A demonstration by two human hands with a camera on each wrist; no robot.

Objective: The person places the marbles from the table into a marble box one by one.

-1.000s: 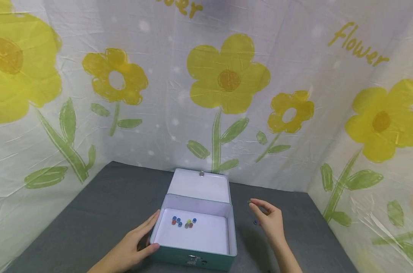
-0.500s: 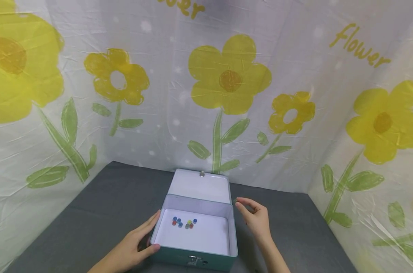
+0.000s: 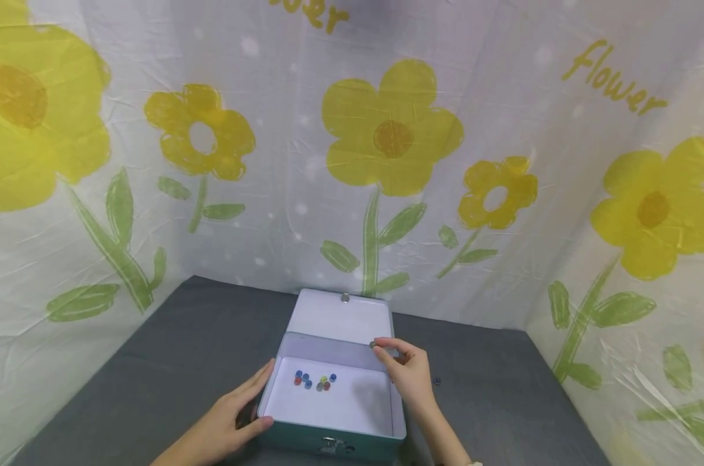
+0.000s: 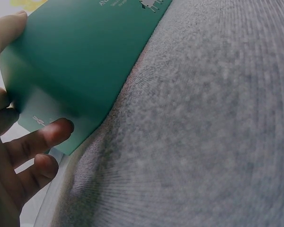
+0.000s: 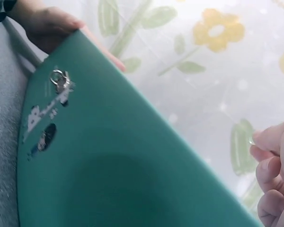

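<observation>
The teal tin box (image 3: 329, 439) with a white inside stands with its lid (image 3: 339, 317) raised at the back. My left hand (image 3: 226, 414) holds its front left corner, thumb at the front rim and fingers along the left wall. In the left wrist view, the fingertips (image 4: 61, 128) touch the teal wall. Over the box's right side, my right hand (image 3: 409, 372) pinches a small clear, greenish marble (image 3: 373, 344) between thumb and index finger. Several marbles (image 3: 308, 384), blue, red, yellow and grey, lie on the box floor toward the left.
A dark blue marble (image 3: 437, 381) lies on the dark grey tablecloth (image 3: 492, 401) right of the box. The box's front bears a metal clasp (image 5: 60, 81). A white curtain (image 3: 282, 213) with yellow flowers hangs around the back and sides of the table.
My right hand has moved left with the marble, from above the table to above the box's right side. My left hand stays on the box.
</observation>
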